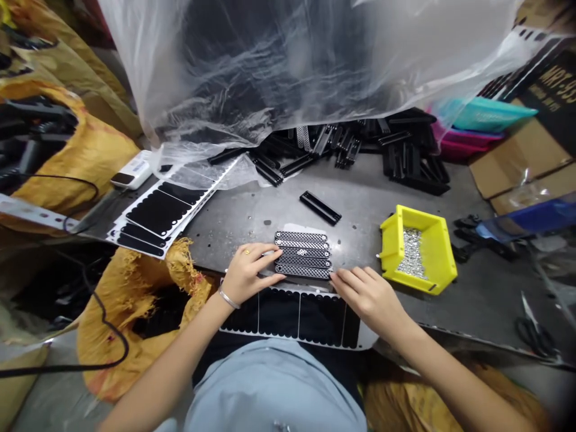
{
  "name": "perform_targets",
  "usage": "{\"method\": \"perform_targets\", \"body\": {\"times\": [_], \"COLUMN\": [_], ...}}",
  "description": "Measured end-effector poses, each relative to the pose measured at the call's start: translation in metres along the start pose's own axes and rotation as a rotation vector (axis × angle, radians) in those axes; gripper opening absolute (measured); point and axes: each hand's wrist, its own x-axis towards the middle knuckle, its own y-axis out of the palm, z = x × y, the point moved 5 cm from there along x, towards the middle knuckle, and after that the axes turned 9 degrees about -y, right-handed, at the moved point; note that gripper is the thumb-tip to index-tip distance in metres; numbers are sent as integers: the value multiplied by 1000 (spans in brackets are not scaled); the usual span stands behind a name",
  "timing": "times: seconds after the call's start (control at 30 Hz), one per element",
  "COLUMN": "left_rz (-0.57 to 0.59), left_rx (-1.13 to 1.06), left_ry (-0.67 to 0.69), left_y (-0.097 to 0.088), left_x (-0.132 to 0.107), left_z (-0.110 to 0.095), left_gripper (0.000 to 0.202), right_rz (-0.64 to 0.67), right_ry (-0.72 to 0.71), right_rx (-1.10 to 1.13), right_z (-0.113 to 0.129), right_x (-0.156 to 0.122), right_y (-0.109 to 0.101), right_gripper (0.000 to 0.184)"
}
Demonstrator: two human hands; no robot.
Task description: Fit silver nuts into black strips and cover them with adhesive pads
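Several black strips with a lattice pattern (302,263) lie side by side in a row in front of me, with a few small silvery pieces (302,252) on the middle one. My left hand (250,271), wearing a ring and a bracelet, is at their left ends. Its thumb and forefinger are spread apart and touch the strips. At the right end of the nearest strip, the fingers of my right hand (366,295) are bent together against its corner; the thumb is mostly hidden. A loose black strip (320,207) lies beyond the row.
A yellow bin (443,255) of small silvery parts (411,255) stands right. Black sheets (159,210) lie left, and another sheet (279,312) sits at the near edge. Behind are a heap of black parts (346,141) and a plastic bag (288,66). Scissors (533,330) lie far right.
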Motion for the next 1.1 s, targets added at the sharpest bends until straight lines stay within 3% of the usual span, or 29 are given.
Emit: {"method": "perform_targets", "body": {"times": [0.17, 0.3, 0.4, 0.53, 0.7, 0.87, 0.97, 1.1], "left_rz": [-13, -12, 11, 72, 97, 178, 218, 171], "left_rx": [-35, -44, -66, -45, 28, 8, -51, -75], "left_ry": [-13, -37, -34, 105, 218, 150, 58, 12], "left_y": [5, 2, 1, 10, 21, 10, -4, -13], "left_x": [-5, -2, 13, 41, 60, 58, 46, 31], "left_z": [3, -1, -11, -25, -27, -16, -7, 0], "left_gripper": [45, 44, 34, 17, 19, 20, 15, 10], "right_rz": [68, 128, 87, 24, -63, -69, -98, -179], "right_ry": [206, 250, 306, 411, 553, 705, 706, 495], "right_rx": [-51, -94, 19, 142, 351, 519, 595, 574], "right_z": [14, 20, 10, -2, -1, -12, -13, 8], "right_x": [9, 17, 17, 20, 41, 62, 68, 82], "right_y": [0, -2, -6, -6, 17, 44, 45, 34], "right_gripper": [15, 18, 17, 18, 18, 13, 12, 14]}}
